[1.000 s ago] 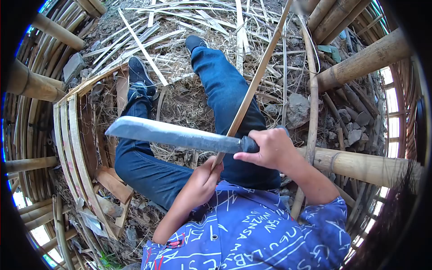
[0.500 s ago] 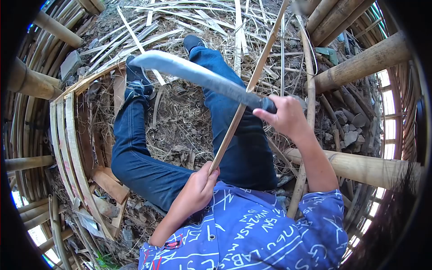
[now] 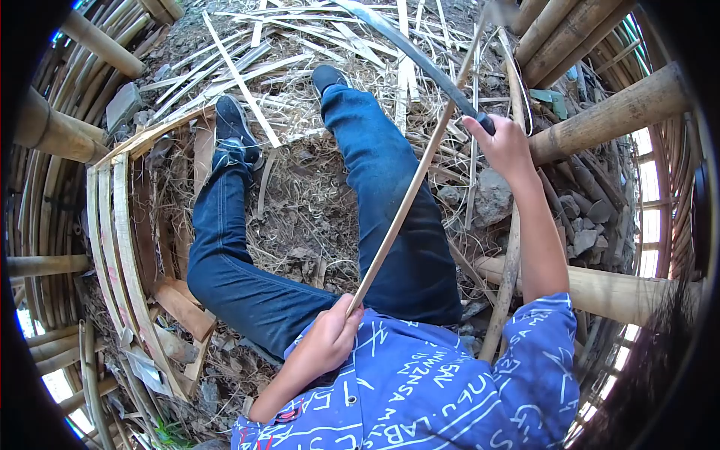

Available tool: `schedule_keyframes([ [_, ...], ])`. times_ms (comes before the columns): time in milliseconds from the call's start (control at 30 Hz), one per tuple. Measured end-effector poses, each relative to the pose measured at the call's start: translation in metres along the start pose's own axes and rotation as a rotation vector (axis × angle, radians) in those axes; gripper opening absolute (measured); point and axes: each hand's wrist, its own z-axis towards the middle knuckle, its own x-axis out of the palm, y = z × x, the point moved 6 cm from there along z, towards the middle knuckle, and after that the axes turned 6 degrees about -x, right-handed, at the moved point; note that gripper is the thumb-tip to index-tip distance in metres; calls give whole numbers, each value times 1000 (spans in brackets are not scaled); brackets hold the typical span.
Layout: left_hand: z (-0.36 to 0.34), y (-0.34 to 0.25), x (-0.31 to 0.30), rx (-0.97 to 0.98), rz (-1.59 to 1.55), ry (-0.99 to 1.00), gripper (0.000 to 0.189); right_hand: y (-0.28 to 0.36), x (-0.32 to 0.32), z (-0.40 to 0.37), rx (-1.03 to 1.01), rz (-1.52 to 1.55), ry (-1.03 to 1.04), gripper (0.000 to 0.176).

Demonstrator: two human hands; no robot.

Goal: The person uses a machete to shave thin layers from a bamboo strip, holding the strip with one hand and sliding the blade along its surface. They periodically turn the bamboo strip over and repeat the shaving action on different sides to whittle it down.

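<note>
My left hand point(image 3: 328, 337) is closed around the lower end of a long bamboo strip point(image 3: 405, 206), close to my shirt front. From there the strip slants up and right across my thigh toward the top of the view. Gripped by its dark handle in my right hand point(image 3: 504, 147) is a machete point(image 3: 415, 54). Its curved grey blade points up and left, crossing the strip in this view near the handle. The far tip of the blade runs to the top edge of the frame.
Pale split strips point(image 3: 247, 82) litter the ground beyond my feet. A wooden slatted frame point(image 3: 120, 225) stands at the left of my leg. Thick bamboo poles point(image 3: 611, 112) project in from the right, with broken stones point(image 3: 589, 236) beneath them.
My right hand has moved the machete up and away from me along the strip, and the blade has turned to point more upward. The left hand keeps its hold in nearly the same place.
</note>
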Motion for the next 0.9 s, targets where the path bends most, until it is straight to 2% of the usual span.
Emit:
schedule_keyframes([
  [133, 8, -13, -3, 40, 92, -53, 14, 46, 14, -45, 60, 233, 152, 64],
  [200, 14, -20, -3, 0, 106, -64, 14, 81, 19, -77, -9, 328, 171, 64],
  [267, 23, -23, -1, 23, 107, -63, 14, 105, 28, -106, -145, 246, 153, 61],
  [367, 31, -20, 0, 57, 83, -65, 14, 122, 39, -137, -199, 278, 254, 62],
  [567, 33, -16, 2, 78, 26, -72, 12, 128, 41, -139, -312, 145, 252, 66],
  [700, 26, -18, -1, 67, 119, -115, 14, 116, 35, -123, -323, 63, 197, 66],
  [833, 17, -23, -1, 55, 127, -109, 15, 73, 20, -88, -90, 87, 187, 64],
  [900, 17, -24, -2, 54, 136, -104, 15, 55, 15, -72, -70, 80, 178, 64],
])
